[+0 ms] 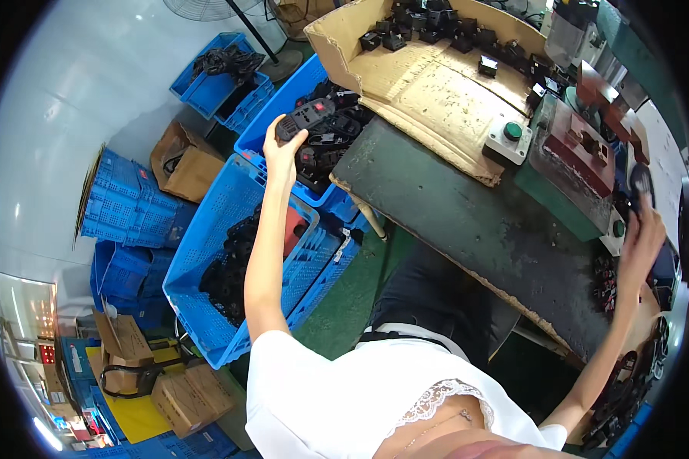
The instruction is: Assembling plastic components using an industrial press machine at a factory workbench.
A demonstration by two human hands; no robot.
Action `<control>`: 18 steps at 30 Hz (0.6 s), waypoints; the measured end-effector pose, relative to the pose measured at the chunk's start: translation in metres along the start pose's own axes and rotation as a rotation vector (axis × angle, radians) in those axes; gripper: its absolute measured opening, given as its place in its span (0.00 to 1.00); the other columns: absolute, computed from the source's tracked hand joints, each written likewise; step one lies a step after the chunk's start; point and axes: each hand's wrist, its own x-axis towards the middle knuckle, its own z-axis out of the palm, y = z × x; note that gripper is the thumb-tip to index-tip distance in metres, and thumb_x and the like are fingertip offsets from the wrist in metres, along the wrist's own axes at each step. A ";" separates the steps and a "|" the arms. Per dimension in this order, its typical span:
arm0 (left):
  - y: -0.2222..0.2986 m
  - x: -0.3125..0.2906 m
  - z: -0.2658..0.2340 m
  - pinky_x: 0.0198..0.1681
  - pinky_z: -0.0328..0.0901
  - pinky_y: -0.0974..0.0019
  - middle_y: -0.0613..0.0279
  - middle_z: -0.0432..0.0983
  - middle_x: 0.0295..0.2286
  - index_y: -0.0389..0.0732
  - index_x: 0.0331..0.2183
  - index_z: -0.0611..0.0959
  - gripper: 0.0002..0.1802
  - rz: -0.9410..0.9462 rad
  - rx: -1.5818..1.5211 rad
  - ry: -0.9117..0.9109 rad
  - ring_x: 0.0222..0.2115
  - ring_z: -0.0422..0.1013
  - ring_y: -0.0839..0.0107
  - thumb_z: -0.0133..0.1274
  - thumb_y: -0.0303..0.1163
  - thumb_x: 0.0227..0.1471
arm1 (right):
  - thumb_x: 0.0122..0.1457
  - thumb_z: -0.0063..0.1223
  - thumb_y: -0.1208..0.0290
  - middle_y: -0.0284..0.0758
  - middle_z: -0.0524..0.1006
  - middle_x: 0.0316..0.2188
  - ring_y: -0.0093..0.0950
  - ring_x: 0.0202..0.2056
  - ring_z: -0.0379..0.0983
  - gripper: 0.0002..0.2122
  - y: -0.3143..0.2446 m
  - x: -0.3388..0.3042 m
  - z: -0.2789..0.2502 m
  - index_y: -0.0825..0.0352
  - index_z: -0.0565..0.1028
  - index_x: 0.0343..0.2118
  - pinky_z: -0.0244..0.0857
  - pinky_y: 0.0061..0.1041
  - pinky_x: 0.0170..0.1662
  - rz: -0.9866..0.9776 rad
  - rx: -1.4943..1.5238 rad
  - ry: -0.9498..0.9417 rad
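Blue crates (207,252) stand on the left, full of black plastic parts, close by so an arm can reach them. The left hand (282,149) is up over the far crate (283,107), its grip closed around a black adapter part (305,120) with a small red dot. The dark bench (467,222) comes next, with a cardboard tray (429,84) of more parts and a green button box (509,138). By the press (582,153), the right hand (641,229) pinches a small dark piece (640,183)
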 end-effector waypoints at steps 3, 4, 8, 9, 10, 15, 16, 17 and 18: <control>-0.051 0.043 -0.019 0.56 0.53 0.55 0.44 0.54 0.54 0.34 0.59 0.42 0.47 -0.289 -0.035 0.023 0.54 0.54 0.58 0.56 0.32 0.49 | 0.51 0.49 0.83 0.39 0.66 0.34 0.37 0.41 0.63 0.22 -0.048 0.030 0.007 0.61 0.68 0.51 0.58 0.31 0.44 -0.153 0.084 -0.102; -0.062 0.048 -0.013 0.56 0.54 0.57 0.45 0.54 0.54 0.34 0.58 0.44 0.46 -0.307 0.100 -0.007 0.54 0.54 0.58 0.55 0.34 0.50 | 0.51 0.48 0.84 0.39 0.65 0.34 0.37 0.40 0.62 0.23 -0.049 0.034 0.016 0.60 0.68 0.51 0.57 0.32 0.45 -0.203 0.109 -0.061; -0.054 0.047 -0.004 0.44 0.61 0.65 0.54 0.71 0.39 0.31 0.44 0.71 0.21 -0.203 0.311 0.184 0.38 0.67 0.68 0.53 0.31 0.49 | 0.50 0.47 0.85 0.39 0.63 0.34 0.39 0.39 0.60 0.23 -0.055 0.059 0.040 0.60 0.69 0.51 0.56 0.32 0.47 -0.263 0.159 -0.056; -0.071 0.055 -0.022 0.45 0.62 0.66 0.55 0.73 0.37 0.32 0.40 0.74 0.16 0.030 0.396 0.378 0.39 0.68 0.69 0.53 0.29 0.49 | 0.51 0.47 0.85 0.39 0.63 0.34 0.39 0.39 0.60 0.23 -0.059 0.068 0.041 0.60 0.69 0.51 0.56 0.32 0.47 -0.259 0.172 -0.088; -0.072 0.049 -0.019 0.45 0.63 0.66 0.56 0.74 0.37 0.32 0.40 0.74 0.15 0.260 0.330 0.405 0.38 0.69 0.69 0.52 0.27 0.50 | 0.51 0.47 0.84 0.39 0.63 0.34 0.40 0.39 0.60 0.22 -0.058 0.073 0.043 0.60 0.69 0.51 0.56 0.34 0.47 -0.249 0.207 -0.124; 0.029 0.000 0.065 0.30 0.62 0.75 0.61 0.75 0.28 0.36 0.33 0.78 0.07 0.401 0.070 0.366 0.26 0.69 0.75 0.44 0.23 0.54 | 0.58 0.46 0.75 0.41 0.66 0.45 0.39 0.45 0.62 0.17 -0.033 0.081 0.053 0.57 0.69 0.51 0.54 0.33 0.51 -0.117 0.370 -0.284; 0.049 -0.007 0.084 0.30 0.62 0.75 0.61 0.75 0.28 0.35 0.32 0.77 0.06 0.465 0.075 0.270 0.25 0.68 0.76 0.44 0.21 0.54 | 0.59 0.46 0.71 0.41 0.66 0.49 0.38 0.48 0.63 0.16 -0.026 0.082 0.054 0.57 0.69 0.51 0.54 0.32 0.53 -0.090 0.459 -0.338; 0.063 -0.011 0.104 0.30 0.62 0.75 0.61 0.74 0.27 0.35 0.31 0.77 0.06 0.505 0.030 0.123 0.25 0.68 0.76 0.44 0.20 0.53 | 0.59 0.47 0.68 0.38 0.65 0.53 0.35 0.53 0.61 0.17 -0.023 0.082 0.059 0.58 0.68 0.52 0.53 0.30 0.56 -0.108 0.550 -0.336; 0.073 -0.014 0.128 0.31 0.63 0.75 0.61 0.74 0.27 0.34 0.29 0.76 0.06 0.541 -0.025 -0.030 0.25 0.68 0.77 0.44 0.19 0.53 | 0.59 0.48 0.68 0.37 0.65 0.53 0.35 0.53 0.62 0.17 -0.018 0.082 0.061 0.59 0.68 0.52 0.54 0.30 0.56 -0.116 0.599 -0.379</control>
